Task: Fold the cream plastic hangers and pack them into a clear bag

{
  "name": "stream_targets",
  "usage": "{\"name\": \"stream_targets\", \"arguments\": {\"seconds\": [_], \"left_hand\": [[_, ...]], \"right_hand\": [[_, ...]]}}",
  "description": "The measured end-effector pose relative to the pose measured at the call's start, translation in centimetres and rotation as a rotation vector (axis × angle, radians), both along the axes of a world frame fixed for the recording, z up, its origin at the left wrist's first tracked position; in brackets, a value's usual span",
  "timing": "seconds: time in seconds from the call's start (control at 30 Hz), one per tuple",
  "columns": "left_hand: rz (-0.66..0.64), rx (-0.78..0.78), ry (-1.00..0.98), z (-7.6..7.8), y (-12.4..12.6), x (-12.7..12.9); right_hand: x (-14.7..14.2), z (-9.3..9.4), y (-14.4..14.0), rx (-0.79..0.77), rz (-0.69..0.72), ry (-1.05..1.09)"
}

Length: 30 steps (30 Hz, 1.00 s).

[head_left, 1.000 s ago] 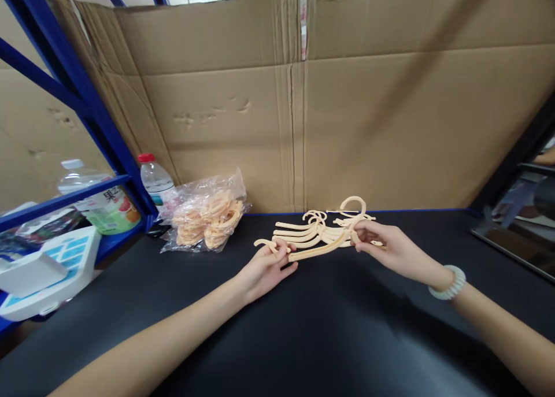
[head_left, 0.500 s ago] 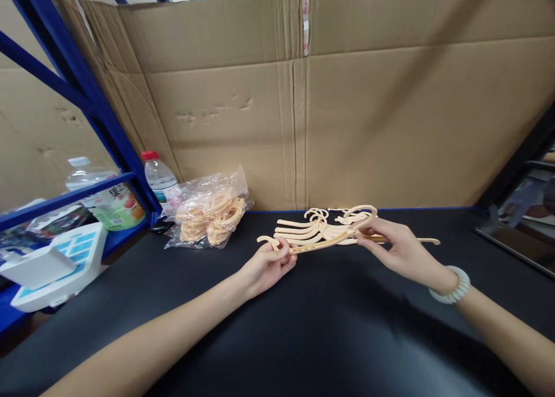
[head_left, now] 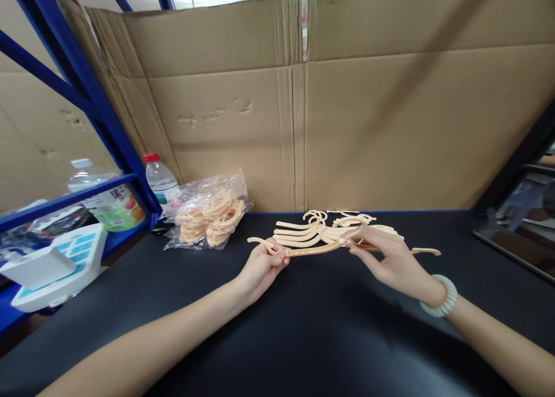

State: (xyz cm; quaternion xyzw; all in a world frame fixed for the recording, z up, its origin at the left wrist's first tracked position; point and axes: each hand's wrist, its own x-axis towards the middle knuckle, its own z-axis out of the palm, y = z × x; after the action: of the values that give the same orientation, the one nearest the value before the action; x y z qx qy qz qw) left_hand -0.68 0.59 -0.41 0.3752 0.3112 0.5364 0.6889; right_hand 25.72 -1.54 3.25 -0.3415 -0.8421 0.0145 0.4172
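A beige plastic clothes hanger is stretched between my two hands, a little above the black table. My left hand is closed on its left end, where a curved end piece sticks out past the fingers. Around the middle, by the hook, my right hand pinches it with thumb and fingers, which cover part of the joint. The hanger's right arm runs behind that hand and its tip shows beyond. Just behind lie several loose beige hanger parts, some with curved hooks.
A clear plastic bag of beige parts sits at the back left, beside a red-capped bottle. Farther left are a white device with blue keys and a blue metal frame. Cardboard walls off the back.
My right hand has moved slightly left and its hold has shifted at the hook, which stood up before and now sits lower. The end piece at my left hand has swung outward to the left.
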Motion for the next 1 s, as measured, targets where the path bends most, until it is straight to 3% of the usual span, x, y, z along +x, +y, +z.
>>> {"name": "stream_targets", "arguments": {"seconds": [0.27,0.43,0.5,0.6,0.63,0.7,0.87,0.93,1.0], "left_hand": [[0.104,0.093,0.108,0.1,-0.6,0.3],[0.131,0.113,0.105,0.4,-0.8,0.5],[0.138,0.056,0.08,0.5,-1.3,0.8],[0.077,-0.056,0.079,0.5,-2.9,1.5],[0.022,-0.03,0.121,0.6,-3.6,1.7],[-0.113,0.172,0.329,0.8,-5.1,2.1],[-0.447,1.105,0.989,2.1,-7.6,2.0],[-0.512,1.264,1.13,2.3,-7.6,1.9],[-0.478,1.269,1.22,2.1,-7.5,1.8]], "right_hand": [[-0.3,0.1,0.0,-0.127,-0.06,0.118],[-0.3,-0.9,0.7,-0.394,-0.022,0.366],[-0.2,-1.3,1.0,-0.454,-0.027,0.447],[0.1,-1.2,1.3,-0.396,-0.098,0.414],[0.2,-1.1,1.3,-0.347,-0.124,0.357],[0.2,-0.8,1.2,-0.248,-0.158,0.214],[-0.3,-1.2,1.0,-0.228,-0.112,-0.013],[-0.4,-1.7,1.0,-0.299,-0.073,-0.047],[-0.4,-2.2,1.1,-0.361,-0.049,-0.095]]}}
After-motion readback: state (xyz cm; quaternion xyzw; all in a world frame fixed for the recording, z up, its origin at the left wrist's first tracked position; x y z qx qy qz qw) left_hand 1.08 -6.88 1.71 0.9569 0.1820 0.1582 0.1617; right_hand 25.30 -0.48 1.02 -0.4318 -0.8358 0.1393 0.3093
